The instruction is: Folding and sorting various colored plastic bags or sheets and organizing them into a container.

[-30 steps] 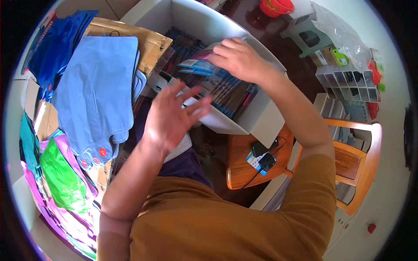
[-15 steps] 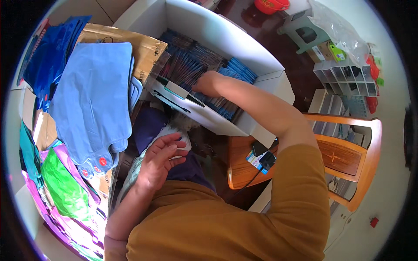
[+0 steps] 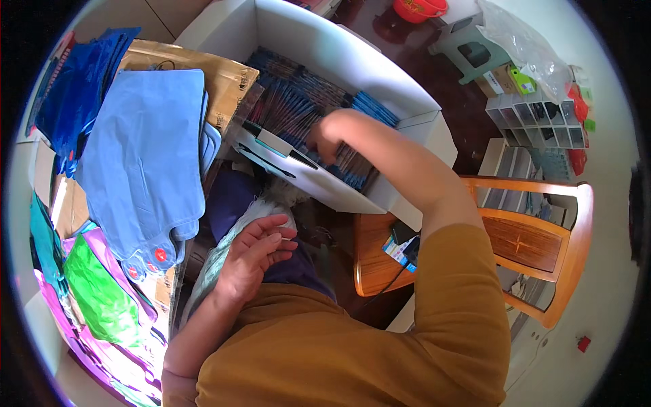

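Observation:
My right hand reaches down into a white box filled with rows of thin, flat blue packets standing on edge. Its fingertips point down among the packets near the box's front wall and are partly hidden, so a grip cannot be made out. Over my lap, my left hand hovers with its fingers slightly bent and spread, holding nothing that I can see. A hank of pale green-white thread lies over my dark purple trousers just beneath it.
On the left, light blue fabric pieces lie over cardboard, near dark blue bags and a bright green piece. A wooden chair stands right, holding a dark device with a cable. Beyond are a grey-green stool and small drawers.
My right hand has shifted slightly, its fingers now pointing further down among the packets. The left hand has moved a little lower, staying over my lap.

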`<state>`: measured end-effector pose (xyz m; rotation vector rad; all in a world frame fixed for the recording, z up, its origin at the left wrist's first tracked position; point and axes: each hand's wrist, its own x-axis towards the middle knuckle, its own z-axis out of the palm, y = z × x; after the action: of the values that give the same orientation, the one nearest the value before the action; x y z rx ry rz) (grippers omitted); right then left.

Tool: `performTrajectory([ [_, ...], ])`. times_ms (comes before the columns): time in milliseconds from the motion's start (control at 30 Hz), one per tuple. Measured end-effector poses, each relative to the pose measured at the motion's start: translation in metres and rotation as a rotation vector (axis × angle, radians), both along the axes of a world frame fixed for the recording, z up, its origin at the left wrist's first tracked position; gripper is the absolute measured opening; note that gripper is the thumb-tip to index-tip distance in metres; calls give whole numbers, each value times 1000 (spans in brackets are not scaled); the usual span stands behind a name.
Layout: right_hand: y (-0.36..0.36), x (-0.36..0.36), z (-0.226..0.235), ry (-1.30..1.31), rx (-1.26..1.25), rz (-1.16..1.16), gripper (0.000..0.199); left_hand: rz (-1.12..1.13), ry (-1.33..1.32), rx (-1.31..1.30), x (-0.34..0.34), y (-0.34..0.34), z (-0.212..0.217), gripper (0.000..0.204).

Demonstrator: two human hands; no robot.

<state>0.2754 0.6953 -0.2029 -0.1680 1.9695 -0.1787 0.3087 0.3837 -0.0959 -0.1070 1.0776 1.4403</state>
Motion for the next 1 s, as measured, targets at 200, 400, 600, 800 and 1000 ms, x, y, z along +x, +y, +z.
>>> performTrajectory([
  [200,4,-10,4,219,148,-302,35,-14,6,-2,0,-1,-1,39],
  [400,14,-11,-35,-95,247,-397,37,-52,57,-22,0,-3,3,39],
  [600,13,-15,-31,-251,264,-271,54,-9,41,0,-2,-9,2,39],
  [800,19,-13,-28,-203,221,-349,64,-20,36,-2,1,-11,1,40],
  [1000,20,-11,-41,-146,187,-504,42,-29,72,-3,0,-16,2,41],
])
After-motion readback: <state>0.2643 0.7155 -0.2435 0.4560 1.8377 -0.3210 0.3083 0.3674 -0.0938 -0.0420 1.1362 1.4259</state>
